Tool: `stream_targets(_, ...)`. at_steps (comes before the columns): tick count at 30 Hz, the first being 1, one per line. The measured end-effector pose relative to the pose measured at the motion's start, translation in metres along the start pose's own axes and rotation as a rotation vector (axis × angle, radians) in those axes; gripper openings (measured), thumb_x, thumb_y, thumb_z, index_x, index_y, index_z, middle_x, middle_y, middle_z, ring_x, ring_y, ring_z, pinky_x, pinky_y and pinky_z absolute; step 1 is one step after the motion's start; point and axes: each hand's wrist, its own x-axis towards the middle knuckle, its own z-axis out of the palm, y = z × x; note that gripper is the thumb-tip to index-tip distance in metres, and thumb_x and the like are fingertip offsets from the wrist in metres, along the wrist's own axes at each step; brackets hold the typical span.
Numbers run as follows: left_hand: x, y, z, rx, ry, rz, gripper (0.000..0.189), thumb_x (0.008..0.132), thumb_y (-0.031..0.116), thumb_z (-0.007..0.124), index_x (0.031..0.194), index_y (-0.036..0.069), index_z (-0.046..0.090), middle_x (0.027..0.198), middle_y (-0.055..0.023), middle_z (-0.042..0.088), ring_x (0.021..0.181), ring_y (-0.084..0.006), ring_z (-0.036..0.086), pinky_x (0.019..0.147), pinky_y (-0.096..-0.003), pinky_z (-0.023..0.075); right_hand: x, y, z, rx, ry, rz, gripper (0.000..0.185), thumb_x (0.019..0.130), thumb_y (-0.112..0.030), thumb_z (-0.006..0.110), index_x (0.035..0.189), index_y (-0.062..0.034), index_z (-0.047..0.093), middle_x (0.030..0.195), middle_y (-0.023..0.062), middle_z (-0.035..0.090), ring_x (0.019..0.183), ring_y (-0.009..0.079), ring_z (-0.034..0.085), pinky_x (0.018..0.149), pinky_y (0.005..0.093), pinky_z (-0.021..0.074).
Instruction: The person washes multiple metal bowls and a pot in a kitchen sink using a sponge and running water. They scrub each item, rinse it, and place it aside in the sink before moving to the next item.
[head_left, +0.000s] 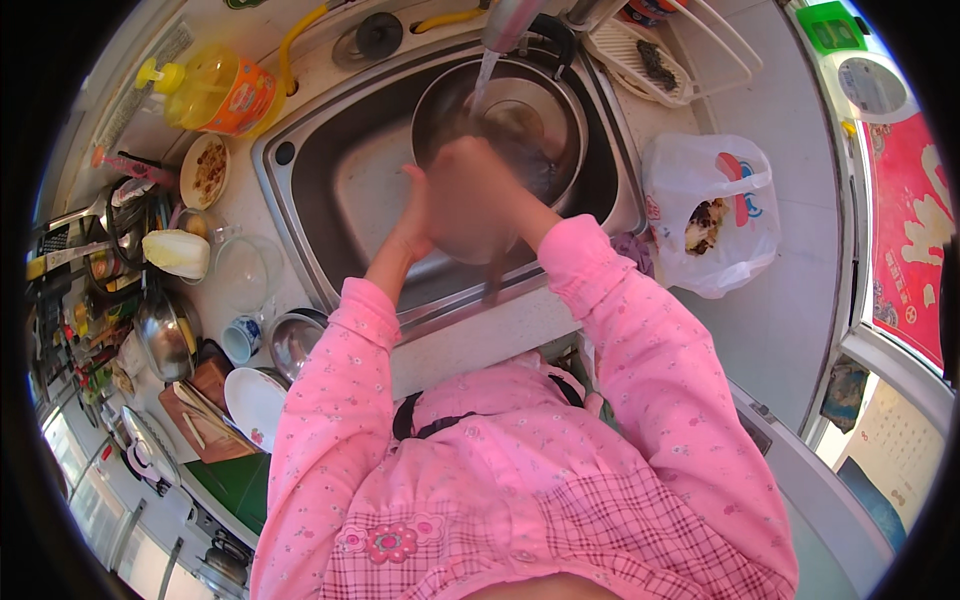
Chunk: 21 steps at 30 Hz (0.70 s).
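Observation:
A stream of water (486, 71) runs from the faucet (510, 26) into a round metal pan (574, 112) with a black handle, which stands in the right part of the stainless steel sink (330, 142). My right hand (480, 169) is over the pan's near left side, close below the stream. To its left is my left hand (421, 221), thumb raised, over the sink. A round blurred patch lies between and over both hands, so fingers and anything held there cannot be made out. A dark blurred streak shows below it at the sink's front edge.
Left of the sink are a yellow pump bottle (225, 94), a bowl of food bits (204, 171), a cabbage piece (176, 253), a glass bowl (246, 274), a cup (241, 339), metal bowls and a white plate (253, 405). On the right sits a white plastic bag (735, 255) with scraps.

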Motion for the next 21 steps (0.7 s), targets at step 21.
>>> stream_targets(21,-0.008,-0.007,-0.017,0.063,0.046,-0.078,0.064,0.074,0.080,0.031,0.075,0.017,0.045,0.052,0.0101,0.027,0.039,-0.0021,0.019,0.037,-0.0211,0.0102,-0.001,-0.003,0.010,-0.170,-0.327,-0.011,0.015,0.069,-0.008,0.071,0.084,-0.0041,0.070,0.084,0.0153,0.068,0.081,0.0273,0.067,0.072,0.0342,0.0523)
